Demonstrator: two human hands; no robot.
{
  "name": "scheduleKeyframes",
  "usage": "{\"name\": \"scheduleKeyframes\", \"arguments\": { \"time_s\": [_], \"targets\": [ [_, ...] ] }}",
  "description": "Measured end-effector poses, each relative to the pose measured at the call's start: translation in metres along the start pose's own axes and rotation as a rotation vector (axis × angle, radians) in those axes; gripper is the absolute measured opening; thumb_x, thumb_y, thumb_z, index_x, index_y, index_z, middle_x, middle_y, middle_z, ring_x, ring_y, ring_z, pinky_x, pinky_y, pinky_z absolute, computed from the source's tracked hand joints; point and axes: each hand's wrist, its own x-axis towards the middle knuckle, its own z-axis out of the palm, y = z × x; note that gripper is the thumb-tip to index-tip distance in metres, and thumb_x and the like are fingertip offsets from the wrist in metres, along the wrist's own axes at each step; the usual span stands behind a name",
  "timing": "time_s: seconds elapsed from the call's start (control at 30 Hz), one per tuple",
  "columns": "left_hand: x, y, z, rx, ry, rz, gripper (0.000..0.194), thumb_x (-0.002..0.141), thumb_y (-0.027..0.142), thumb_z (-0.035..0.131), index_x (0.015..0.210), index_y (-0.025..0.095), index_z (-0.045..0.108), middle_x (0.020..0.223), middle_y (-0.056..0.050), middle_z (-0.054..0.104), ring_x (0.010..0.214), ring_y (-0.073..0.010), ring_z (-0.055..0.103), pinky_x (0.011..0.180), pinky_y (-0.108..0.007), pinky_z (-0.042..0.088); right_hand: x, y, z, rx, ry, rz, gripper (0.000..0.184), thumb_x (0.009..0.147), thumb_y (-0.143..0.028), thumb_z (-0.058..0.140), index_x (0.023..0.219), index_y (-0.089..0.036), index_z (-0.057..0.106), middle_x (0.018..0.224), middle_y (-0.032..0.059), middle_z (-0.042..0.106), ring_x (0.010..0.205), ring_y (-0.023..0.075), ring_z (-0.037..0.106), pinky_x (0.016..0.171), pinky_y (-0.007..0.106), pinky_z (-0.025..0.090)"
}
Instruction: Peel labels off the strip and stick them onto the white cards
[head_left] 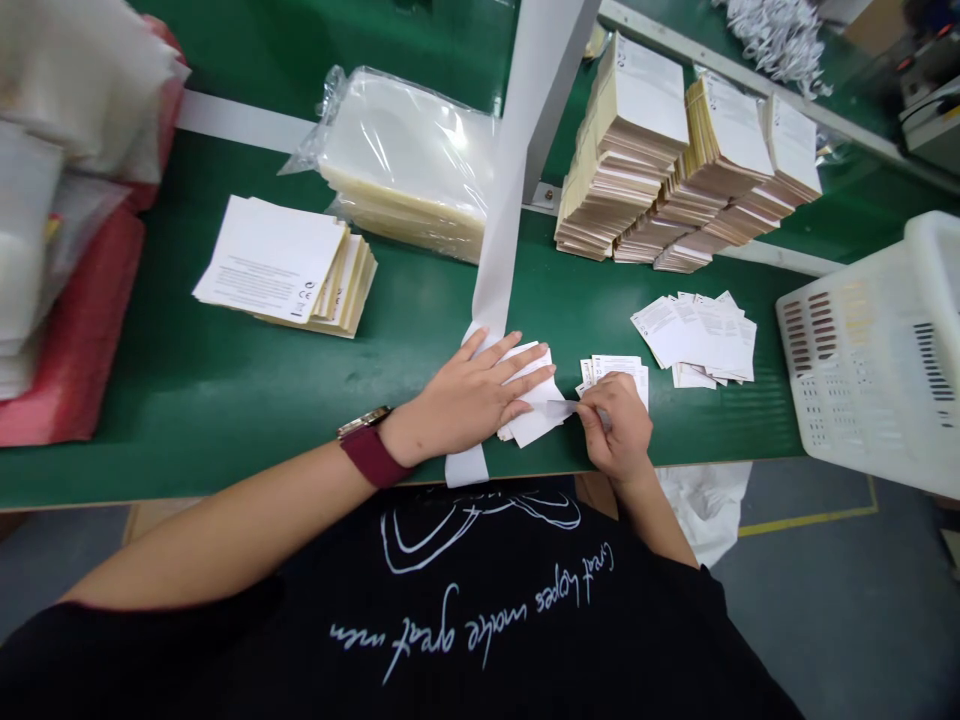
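My left hand [469, 395] lies flat with fingers spread over a small pile of white paper cards [536, 425], pressing it against the green table. Its palm also rests by a long white paper strip [495, 270] that runs down from the shelf to the table's front edge. Just to the right, my right hand [619, 430] is closed in a pinch on a thin, pale, see-through strip [560, 408] at the pile's right edge. Behind that hand, partly covered, sits a small stack of printed white cards [615, 367].
Fanned printed cards [697, 335] lie farther right, beside a white plastic basket [870, 350]. Tall bundled card stacks [645, 110] stand at the back right. To the left are a card stack [274, 255], a plastic-wrapped block [412, 140] and a red bag [97, 320].
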Motion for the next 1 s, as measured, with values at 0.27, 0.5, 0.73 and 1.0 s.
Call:
{"name": "scheduleKeyframes", "arguments": {
  "time_s": [0.27,0.5,0.73,1.0],
  "targets": [
    [0.004,-0.002,-0.005,-0.083,-0.051,0.010,0.075,0.091,0.052,0.058,0.154,0.031,0.024,0.158,-0.006,0.034,0.144,-0.0312,0.032,0.119,-0.056,0.020,0.001,-0.001,0.003,0.015,-0.001,0.047,0.011,0.088,-0.014,0.054,0.083,-0.023,0.053,0.073,0.0011,0.056,0.074,0.0185,0.051,0.069,0.036,0.044],
    [0.006,0.003,-0.014,-0.111,0.137,0.044,0.037,0.088,0.041,0.063,0.121,0.024,0.062,0.150,-0.007,0.047,0.141,-0.0301,0.036,0.115,-0.055,0.029,0.003,0.001,0.006,0.040,-0.030,0.151,0.013,0.092,-0.020,0.051,0.079,-0.021,0.052,0.071,0.0000,0.051,0.069,0.0159,0.049,0.065,0.031,0.040],
    [-0.018,0.051,-0.022,0.108,0.149,0.237,0.025,0.095,0.025,0.049,0.109,0.012,0.066,0.104,-0.012,0.069,0.100,-0.0236,0.062,0.105,-0.048,0.044,0.002,0.004,0.010,0.077,-0.075,0.250,0.014,0.091,-0.024,0.053,0.077,-0.021,0.052,0.072,-0.0007,0.054,0.068,0.0148,0.049,0.065,0.028,0.040],
    [-0.028,0.061,-0.004,0.134,0.126,0.173,0.036,0.097,0.022,0.046,0.128,0.007,0.057,0.113,-0.017,0.064,0.112,-0.0293,0.057,0.096,-0.046,0.049,0.004,0.004,0.010,0.107,-0.110,0.343,0.015,0.089,-0.025,0.054,0.075,-0.022,0.051,0.068,-0.0016,0.054,0.068,0.0150,0.049,0.066,0.028,0.038]
  ]
}}
